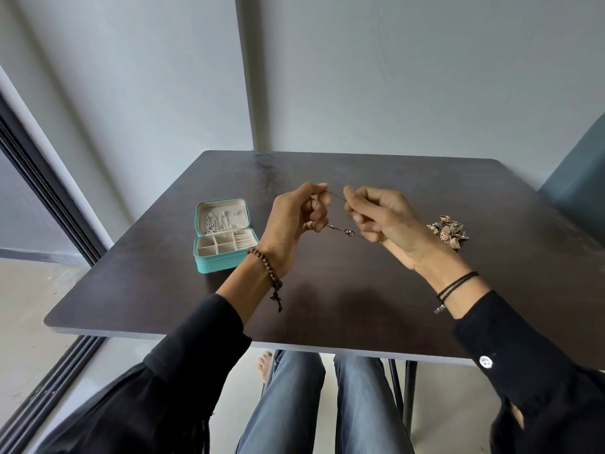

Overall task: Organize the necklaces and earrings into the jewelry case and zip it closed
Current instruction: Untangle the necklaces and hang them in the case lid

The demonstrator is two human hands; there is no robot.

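A thin chain necklace [342, 229] with a small clasp hangs between my two hands above the middle of the dark table [327, 306]. My left hand [296, 221] pinches one part of it and my right hand [379, 213] pinches the other. A teal jewelry case [224, 239] lies open to the left of my left hand. Silver chains hang in its upright lid, and its cream compartments look bare. A heap of gold-toned earrings [449, 231] lies on the table just behind my right wrist.
The table stands against a grey wall, with a teal chair back [579, 188] at the far right. A sliding door track [49, 198] runs along the left. My legs in jeans show under the table's near edge.
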